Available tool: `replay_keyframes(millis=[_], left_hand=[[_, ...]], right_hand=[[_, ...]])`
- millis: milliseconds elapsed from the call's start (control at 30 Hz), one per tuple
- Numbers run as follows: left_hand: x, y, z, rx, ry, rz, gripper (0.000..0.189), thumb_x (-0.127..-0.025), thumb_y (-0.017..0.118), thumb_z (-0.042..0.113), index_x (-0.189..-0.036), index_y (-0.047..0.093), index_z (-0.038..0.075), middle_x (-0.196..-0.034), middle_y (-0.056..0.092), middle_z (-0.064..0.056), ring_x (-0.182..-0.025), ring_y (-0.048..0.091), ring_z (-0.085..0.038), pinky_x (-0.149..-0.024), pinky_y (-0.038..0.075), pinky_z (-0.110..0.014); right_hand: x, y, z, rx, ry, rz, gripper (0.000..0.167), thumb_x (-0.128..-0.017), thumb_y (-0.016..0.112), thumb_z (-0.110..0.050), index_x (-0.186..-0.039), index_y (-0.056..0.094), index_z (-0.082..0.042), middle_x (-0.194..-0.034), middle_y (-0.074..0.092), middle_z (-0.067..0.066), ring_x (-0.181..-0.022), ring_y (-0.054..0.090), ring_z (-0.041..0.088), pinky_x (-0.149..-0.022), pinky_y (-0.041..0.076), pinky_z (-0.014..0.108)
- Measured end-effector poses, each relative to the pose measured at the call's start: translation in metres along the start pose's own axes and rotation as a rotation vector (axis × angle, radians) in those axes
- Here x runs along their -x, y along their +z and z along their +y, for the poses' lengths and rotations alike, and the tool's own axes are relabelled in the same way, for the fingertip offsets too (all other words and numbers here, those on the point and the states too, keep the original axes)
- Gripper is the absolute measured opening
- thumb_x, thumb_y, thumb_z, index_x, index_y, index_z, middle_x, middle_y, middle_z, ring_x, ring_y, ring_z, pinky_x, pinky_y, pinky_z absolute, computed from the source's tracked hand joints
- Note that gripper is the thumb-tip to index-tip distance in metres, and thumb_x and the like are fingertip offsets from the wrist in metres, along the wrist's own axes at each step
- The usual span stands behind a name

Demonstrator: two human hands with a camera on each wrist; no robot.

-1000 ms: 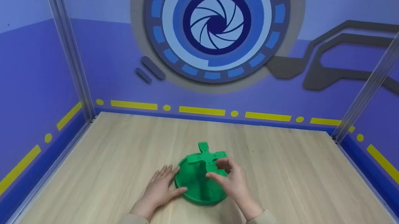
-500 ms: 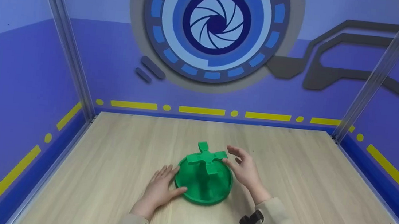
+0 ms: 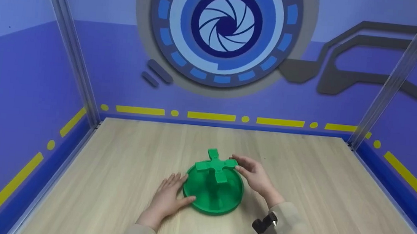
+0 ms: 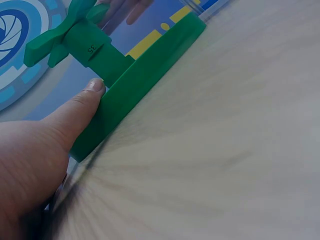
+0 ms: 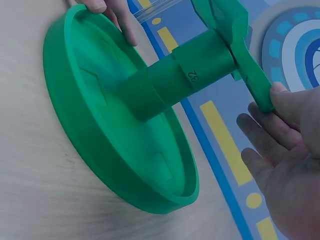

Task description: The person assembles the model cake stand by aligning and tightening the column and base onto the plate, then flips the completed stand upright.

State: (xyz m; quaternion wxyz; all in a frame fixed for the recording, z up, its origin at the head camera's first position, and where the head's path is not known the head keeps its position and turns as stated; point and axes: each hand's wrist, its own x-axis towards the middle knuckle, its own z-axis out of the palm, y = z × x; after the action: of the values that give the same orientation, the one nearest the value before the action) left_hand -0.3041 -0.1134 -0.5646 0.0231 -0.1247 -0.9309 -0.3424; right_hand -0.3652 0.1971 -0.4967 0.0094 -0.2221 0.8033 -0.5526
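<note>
A round green tray-like base (image 3: 212, 205) with a raised rim rests on the table. A stepped green post (image 5: 165, 75), marked 32, rises from its middle and carries a green four-armed cross piece (image 3: 214, 165). At the base's left side, my left hand (image 3: 166, 201) has spread fingers, the thumb laid on the rim and the fingertips at its far left. My right hand (image 3: 256, 175) pinches the end of the cross's right arm between thumb and forefinger; the other fingers extend loosely below in the right wrist view. The left wrist view shows a 35 on the post.
The wooden table (image 3: 133, 144) is enclosed by blue printed walls (image 3: 102, 64) at the back and both sides. Metal posts (image 3: 388, 80) stand at the back corners. Dark wrist cameras (image 3: 265, 222) are strapped over the beige sleeves (image 3: 293, 224).
My right hand drew back from the cross's front and right arms, moved off to the right, then closed its thumb and finger on the right arm. The left hand and base stayed put.
</note>
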Motion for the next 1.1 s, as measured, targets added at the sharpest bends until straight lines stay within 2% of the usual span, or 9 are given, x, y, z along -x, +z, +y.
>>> replay_keyframes(millis=[133,367,567,800,1000,1100], left_hand=[[0.001,0.000,0.001,-0.004,0.002,0.000,0.092,-0.090,0.071,0.060,-0.158,0.040,0.008,-0.165,0.033,-0.024,-0.157,0.023,-0.044,-0.131,0.013,-0.061],[0.002,-0.001,0.002,-0.001,0.000,0.008,0.091,-0.089,0.072,0.059,-0.158,0.040,0.008,-0.165,0.034,-0.025,-0.157,0.023,-0.044,-0.131,0.014,-0.061],[0.000,-0.001,0.001,-0.015,-0.001,0.010,0.091,-0.090,0.071,0.060,-0.159,0.040,0.009,-0.165,0.034,-0.024,-0.157,0.023,-0.044,-0.131,0.013,-0.060],[0.001,0.000,0.001,-0.013,0.003,0.011,0.091,-0.089,0.071,0.060,-0.158,0.040,0.008,-0.165,0.034,-0.025,-0.157,0.024,-0.045,-0.131,0.014,-0.061],[0.001,0.000,0.000,-0.014,0.009,0.007,0.093,-0.089,0.071,0.061,-0.158,0.040,0.008,-0.165,0.034,-0.025,-0.156,0.024,-0.045,-0.130,0.015,-0.061],[0.001,0.000,0.000,-0.006,0.011,0.007,0.093,-0.089,0.070,0.062,-0.158,0.040,0.008,-0.165,0.034,-0.025,-0.157,0.024,-0.045,-0.131,0.014,-0.061]], right_hand=[[0.003,-0.002,0.001,-0.004,0.024,0.006,0.044,-0.103,0.062,-0.013,-0.144,0.057,0.001,-0.143,0.063,0.019,-0.135,0.059,0.036,-0.117,0.048,0.047],[0.008,-0.005,0.002,-0.025,0.023,-0.023,0.043,-0.101,0.067,-0.015,-0.139,0.060,0.003,-0.138,0.065,0.022,-0.129,0.064,0.037,-0.105,0.055,0.024],[0.011,-0.005,-0.002,-0.035,0.045,-0.074,0.042,-0.101,0.067,-0.017,-0.140,0.061,-0.002,-0.142,0.064,0.020,-0.128,0.065,0.032,-0.105,0.056,0.027],[0.014,-0.003,-0.005,-0.070,0.063,-0.095,0.044,-0.099,0.069,-0.017,-0.140,0.061,0.000,-0.141,0.063,0.021,-0.126,0.066,0.029,-0.101,0.056,0.022],[0.017,0.002,-0.007,-0.059,0.046,-0.099,0.046,-0.098,0.071,-0.019,-0.140,0.062,-0.002,-0.140,0.064,0.021,-0.118,0.070,0.019,-0.095,0.058,0.018],[0.018,0.003,-0.007,-0.059,0.037,-0.095,0.046,-0.098,0.072,-0.018,-0.139,0.062,-0.002,-0.140,0.064,0.021,-0.119,0.070,0.024,-0.093,0.058,0.017]])
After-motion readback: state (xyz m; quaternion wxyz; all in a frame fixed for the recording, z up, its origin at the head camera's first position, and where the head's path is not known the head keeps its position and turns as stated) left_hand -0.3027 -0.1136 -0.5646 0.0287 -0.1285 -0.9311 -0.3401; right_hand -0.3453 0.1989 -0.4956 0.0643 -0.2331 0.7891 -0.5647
